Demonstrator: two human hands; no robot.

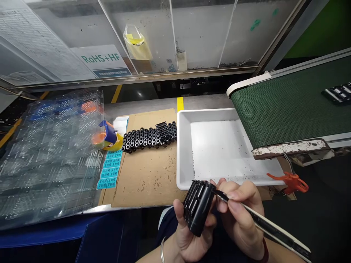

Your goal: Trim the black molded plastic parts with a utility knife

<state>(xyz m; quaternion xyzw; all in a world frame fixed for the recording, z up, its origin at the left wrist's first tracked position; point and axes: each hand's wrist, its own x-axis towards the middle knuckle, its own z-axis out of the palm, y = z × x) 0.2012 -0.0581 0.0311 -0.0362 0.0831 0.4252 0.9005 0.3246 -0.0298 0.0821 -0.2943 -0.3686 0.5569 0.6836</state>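
L hand (189, 233) clamped round blk ribbed plastic part (199, 207), held near, just short of white tray (184, 153). R hand (241, 223) pinches utility knife (270, 228) w/ fingers together (blade tip right at the part's edge). Far left of tray, row of blk parts (148, 137) on cardboard (145, 175); green conveyor belt (287, 109) right.

Tray (183, 153) beside conveyor (290, 106), parts (148, 138) on cardboard (148, 179)

The left hand (189, 233) held a ribbed black plastic part (197, 208) while the right hand (241, 215) touched a craft knife (270, 228) to its edge, near a white tray (183, 153).
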